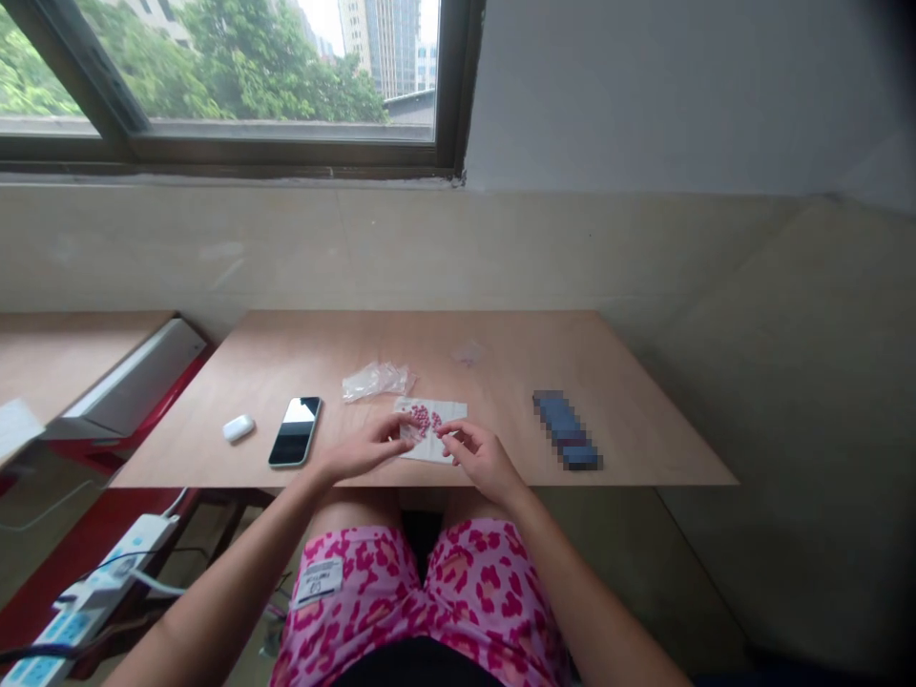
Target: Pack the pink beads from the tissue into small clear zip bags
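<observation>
Small dark pink beads [422, 418] lie in a loose cluster on a white sheet or cloth [452, 412] near the table's front edge. My left hand [376, 445] reaches over the sheet's left side, fingers stretched out and thumb apart, the fingertips beside the beads. From the right comes my right hand [478, 452], its fingers curled and the thumb and index tips close together at the cluster's right edge. Whatever is between those tips is too small to make out. Just behind the sheet lie crumpled clear plastic bags [376, 380].
On the wooden table [501, 334] a phone [295, 432] and a white earbud case [239, 427] lie to the left. A blurred-out dark blue object [568, 431] lies to the right. A small clear plastic piece [468, 353] is farther back. A power strip [107, 592] sits low left.
</observation>
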Demonstrator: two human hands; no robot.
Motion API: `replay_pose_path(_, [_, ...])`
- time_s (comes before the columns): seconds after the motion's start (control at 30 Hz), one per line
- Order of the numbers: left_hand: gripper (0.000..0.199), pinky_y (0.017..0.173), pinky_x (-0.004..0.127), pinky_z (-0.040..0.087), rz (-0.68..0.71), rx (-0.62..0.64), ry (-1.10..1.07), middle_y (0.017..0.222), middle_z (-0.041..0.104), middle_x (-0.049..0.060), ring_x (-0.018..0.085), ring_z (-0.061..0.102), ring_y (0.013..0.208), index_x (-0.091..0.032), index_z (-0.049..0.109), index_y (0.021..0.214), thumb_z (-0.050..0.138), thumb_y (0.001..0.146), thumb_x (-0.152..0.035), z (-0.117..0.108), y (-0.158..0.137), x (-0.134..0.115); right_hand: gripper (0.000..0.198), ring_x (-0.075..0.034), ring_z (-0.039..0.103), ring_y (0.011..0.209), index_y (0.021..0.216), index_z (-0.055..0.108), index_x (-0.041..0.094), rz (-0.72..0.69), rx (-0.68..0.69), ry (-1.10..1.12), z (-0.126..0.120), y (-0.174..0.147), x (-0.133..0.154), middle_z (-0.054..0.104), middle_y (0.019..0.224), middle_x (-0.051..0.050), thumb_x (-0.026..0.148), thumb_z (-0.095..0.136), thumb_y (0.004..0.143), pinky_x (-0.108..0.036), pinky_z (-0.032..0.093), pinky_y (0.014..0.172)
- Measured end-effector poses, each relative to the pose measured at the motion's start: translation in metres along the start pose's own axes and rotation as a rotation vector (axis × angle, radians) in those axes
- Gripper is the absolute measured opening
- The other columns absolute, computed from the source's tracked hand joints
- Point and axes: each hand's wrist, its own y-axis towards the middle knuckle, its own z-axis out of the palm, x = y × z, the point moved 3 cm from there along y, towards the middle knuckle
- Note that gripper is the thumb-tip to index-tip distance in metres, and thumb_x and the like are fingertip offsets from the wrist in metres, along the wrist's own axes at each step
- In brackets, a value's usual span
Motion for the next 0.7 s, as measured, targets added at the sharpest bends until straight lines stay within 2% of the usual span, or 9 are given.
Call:
replay_pose_path(0.13, [0.044, 0.086, 0.038, 0.055, 0.074, -0.027, 0.126, 0.119, 0.072, 0.011, 0.031, 0.068, 0.104, -0.025, 0.069, 0.130, 0.074, 0.089, -0.040, 0.051, -0.022, 0.005, 0.035, -0.016, 0.061, 0.064, 0.112, 0.074, 0.019, 0.134, 0.134, 0.123, 0.017, -0.026, -0.001, 0.069, 0.080, -0.003, 0.049, 0.066, 0.096, -0.027, 0.049, 0.060])
replay_pose_path(0.23, [0.043, 0.093, 0.042, 0.053, 0.136, -0.093, 0.196, 0.120, 0.068, 0.013, 0.032, 0.066, 0.110, -0.024, 0.065, 0.130, 0.073, 0.090, -0.037, 0.070, -0.031, 0.012, 0.033, -0.015, 0.061, 0.063, 0.109, 0.073, 0.019, 0.215, 0.147, 0.126, 0.029, -0.040, -0.008, 0.071, 0.085, -0.003, 0.047, 0.070, 0.093, -0.027, 0.050, 0.060])
replay_pose_path(0.4, [0.052, 0.099, 0.045, 0.051, 0.190, -0.193, 0.301, 0.120, 0.065, 0.013, 0.032, 0.063, 0.112, -0.024, 0.057, 0.139, 0.072, 0.089, -0.030, 0.078, -0.033, 0.028, 0.026, -0.016, 0.064, 0.065, 0.097, 0.073, 0.017, 0.199, 0.130, 0.105, 0.042, -0.042, -0.016, 0.070, 0.080, -0.003, 0.042, 0.072, 0.091, -0.027, 0.050, 0.062])
replay_pose_path(0.5, [0.059, 0.102, 0.046, 0.050, 0.172, -0.222, 0.329, 0.125, 0.064, 0.015, 0.033, 0.062, 0.116, -0.023, 0.051, 0.145, 0.072, 0.091, -0.036, 0.077, -0.030, 0.037, 0.027, -0.016, 0.064, 0.064, 0.091, 0.070, 0.017, 0.223, 0.105, 0.123, 0.043, -0.038, -0.021, 0.068, 0.074, -0.002, 0.044, 0.071, 0.091, -0.027, 0.051, 0.062])
replay_pose_path(0.7, [0.060, 0.103, 0.047, 0.051, 0.154, -0.228, 0.356, 0.127, 0.064, 0.014, 0.033, 0.063, 0.119, -0.022, 0.048, 0.144, 0.071, 0.094, -0.045, 0.073, -0.026, 0.051, 0.028, -0.015, 0.063, 0.061, 0.092, 0.065, 0.019, 0.259, 0.062, 0.187, 0.043, -0.035, -0.025, 0.065, 0.071, 0.001, 0.046, 0.072, 0.091, -0.025, 0.052, 0.059])
